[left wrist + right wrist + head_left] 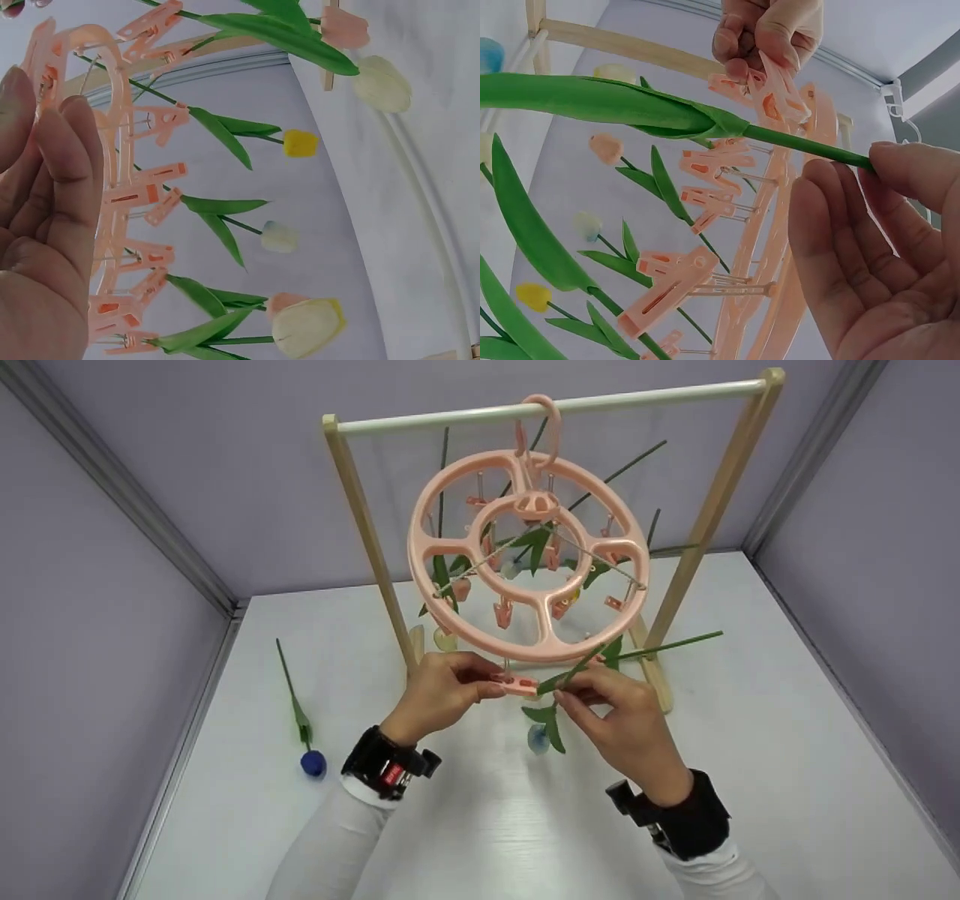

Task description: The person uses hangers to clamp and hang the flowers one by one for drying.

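Observation:
A round pink clip hanger hangs in front of me. At its near rim my left hand pinches a pink clothespin between thumb and fingers. My right hand pinches the green stem of a light-blue artificial tulip just right of that clothespin, with the bloom pointing down. In the right wrist view the stem crosses in front of the clothespin; whether they touch I cannot tell. Other clothespins hold tulips by their stems, among them a yellow one and a pale one.
The hanger's hook loops over a white rod between two wooden posts. A dark-blue tulip lies on the white table at the left. Several stems stick out behind the hanger, near the back wall.

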The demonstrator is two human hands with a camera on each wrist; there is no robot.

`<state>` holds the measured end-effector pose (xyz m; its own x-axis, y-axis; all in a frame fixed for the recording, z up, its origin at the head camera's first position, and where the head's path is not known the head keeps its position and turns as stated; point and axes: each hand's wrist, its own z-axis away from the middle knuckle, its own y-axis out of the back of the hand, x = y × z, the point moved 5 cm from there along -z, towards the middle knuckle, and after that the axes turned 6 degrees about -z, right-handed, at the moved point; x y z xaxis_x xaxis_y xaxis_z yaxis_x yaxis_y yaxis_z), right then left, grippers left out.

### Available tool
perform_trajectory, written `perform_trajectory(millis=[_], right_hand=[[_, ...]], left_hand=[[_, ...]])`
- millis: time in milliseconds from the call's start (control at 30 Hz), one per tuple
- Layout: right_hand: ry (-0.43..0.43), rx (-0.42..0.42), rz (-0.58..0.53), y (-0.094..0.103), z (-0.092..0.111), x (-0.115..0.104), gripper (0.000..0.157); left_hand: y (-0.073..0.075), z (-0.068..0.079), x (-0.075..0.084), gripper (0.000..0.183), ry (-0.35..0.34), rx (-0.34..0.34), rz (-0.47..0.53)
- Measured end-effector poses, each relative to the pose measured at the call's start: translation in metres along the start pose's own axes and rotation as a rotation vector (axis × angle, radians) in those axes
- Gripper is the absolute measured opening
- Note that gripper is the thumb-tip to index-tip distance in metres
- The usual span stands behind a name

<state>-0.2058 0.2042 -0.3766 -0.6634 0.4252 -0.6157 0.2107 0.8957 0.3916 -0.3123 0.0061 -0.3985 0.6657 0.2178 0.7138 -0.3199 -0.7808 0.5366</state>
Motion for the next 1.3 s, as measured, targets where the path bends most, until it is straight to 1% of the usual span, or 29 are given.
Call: perform_trajectory(millis=[167, 367, 567, 733, 967, 1067, 1200, 1300], right_hand=[[0.019, -0.01, 0.04, -0.002, -0.005, 0.001, 0.014], [0.026, -0.014, 0.026, -0.003, -0.011, 0.001, 0.015], [0.037, -0.004, 0.033, -0.003, -0.016, -0.001, 0.015], [0.043, 0.005, 0.041, -0.003, -0.02, -0.002, 0.012], [0.054, 0.009, 0.02, -0.003, -0.02, -0.003, 0.013], [0.058, 0.006, 0.029, -0.003, -0.021, -0.002, 0.013], [0.041, -0.002, 0.053, -0.002, -0.021, -0.002, 0.012], [0.019, -0.011, 0.06, -0.001, -0.021, -0.003, 0.012]], left_hand=[[-0.004, 0.002, 0.01, 0.011, -0.011, 0.0, -0.052], [-0.008, 0.002, 0.017, 0.012, -0.035, -0.009, -0.102], [-0.007, 0.001, 0.019, 0.012, -0.067, 0.0, -0.11], [-0.006, 0.001, 0.021, 0.015, -0.066, 0.002, -0.141], [-0.008, 0.001, 0.022, 0.022, -0.087, -0.018, -0.162], [-0.009, 0.0, 0.022, 0.023, -0.089, -0.032, -0.173], [-0.008, 0.0, 0.023, 0.021, -0.085, -0.037, -0.18], [-0.007, 0.0, 0.024, 0.016, -0.087, -0.02, -0.199]])
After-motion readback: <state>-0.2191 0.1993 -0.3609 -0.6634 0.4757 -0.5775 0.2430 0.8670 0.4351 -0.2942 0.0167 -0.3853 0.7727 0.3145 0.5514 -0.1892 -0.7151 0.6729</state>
